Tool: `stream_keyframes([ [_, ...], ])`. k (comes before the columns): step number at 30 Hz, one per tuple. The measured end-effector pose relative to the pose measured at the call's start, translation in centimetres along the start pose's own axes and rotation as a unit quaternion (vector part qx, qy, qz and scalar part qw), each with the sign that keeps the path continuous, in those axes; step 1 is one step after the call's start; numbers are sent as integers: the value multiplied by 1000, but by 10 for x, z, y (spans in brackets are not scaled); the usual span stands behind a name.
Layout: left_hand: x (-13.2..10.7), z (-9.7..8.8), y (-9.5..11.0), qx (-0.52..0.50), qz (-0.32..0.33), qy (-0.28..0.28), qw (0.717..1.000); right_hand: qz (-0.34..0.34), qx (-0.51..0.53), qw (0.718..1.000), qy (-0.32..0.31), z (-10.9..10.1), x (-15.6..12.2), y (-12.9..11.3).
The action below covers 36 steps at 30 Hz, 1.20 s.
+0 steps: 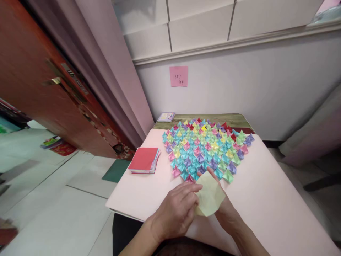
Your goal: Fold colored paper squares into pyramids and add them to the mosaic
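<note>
A pale yellow-green sheet of paper (211, 195) with faint crease lines is held up above the near part of the table. My left hand (179, 209) has its fingers curled against the sheet's left edge. Behind the sheet lies my right hand (226, 210), supporting it from the right; most of its fingers are hidden, with fingertips showing past the top. Just beyond both hands, many small folded paper pieces (200, 156) in blue, green, pink, yellow, purple and red stand in close rows. To the left sits a stack of coloured paper (144, 159) with a red sheet on top.
A pale pink cover (269, 199) lies over the wooden table (226, 119). At its far left corner is a small printed pack (166, 117). A pink note (178, 76) is stuck on the wall; a red door (61, 71) stands at left.
</note>
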State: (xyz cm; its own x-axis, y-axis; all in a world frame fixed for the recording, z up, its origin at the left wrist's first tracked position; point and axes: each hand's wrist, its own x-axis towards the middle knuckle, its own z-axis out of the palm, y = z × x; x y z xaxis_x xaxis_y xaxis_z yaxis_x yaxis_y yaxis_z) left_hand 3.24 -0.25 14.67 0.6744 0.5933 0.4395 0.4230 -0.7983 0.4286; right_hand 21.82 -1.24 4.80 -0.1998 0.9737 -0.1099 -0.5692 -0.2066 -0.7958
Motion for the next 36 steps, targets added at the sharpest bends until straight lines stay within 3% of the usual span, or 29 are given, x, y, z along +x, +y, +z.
stream_keyframes([
  [3, 6, 4, -1, 56, 9, -5, 998, -58, -51, 997, 7, 4, 1, -17],
  [7, 12, 6, -1, 68, -25, -9, 997, -112, -157, 981, 11, 6, 0, -29],
  [11, 10, 7, -2, 39, -65, -14, 997, -80, -136, 987, 31, 0, -2, -18],
  [15, 0, 8, -8, -53, -134, 21, 989, -59, -108, 985, 120, -4, 1, -14],
  [17, -1, 10, -14, -142, -214, 86, 963, -68, -95, 979, 167, -3, 8, -23],
  [20, 9, 14, -24, -304, -340, 169, 874, -115, -53, 970, 208, 5, 23, -46],
  [22, 23, 16, -27, -390, -388, 157, 820, -138, -30, 966, 217, 14, 34, -62],
  [25, 44, 16, -26, -484, -404, 122, 767, -146, -12, 970, 196, 26, 47, -75],
  [31, 60, 1, -25, -541, -392, 146, 729, -86, -40, 987, 131, 33, 51, -78],
  [36, 57, -10, -32, -503, -402, 189, 741, -111, -188, 968, 126, 25, 52, -89],
])
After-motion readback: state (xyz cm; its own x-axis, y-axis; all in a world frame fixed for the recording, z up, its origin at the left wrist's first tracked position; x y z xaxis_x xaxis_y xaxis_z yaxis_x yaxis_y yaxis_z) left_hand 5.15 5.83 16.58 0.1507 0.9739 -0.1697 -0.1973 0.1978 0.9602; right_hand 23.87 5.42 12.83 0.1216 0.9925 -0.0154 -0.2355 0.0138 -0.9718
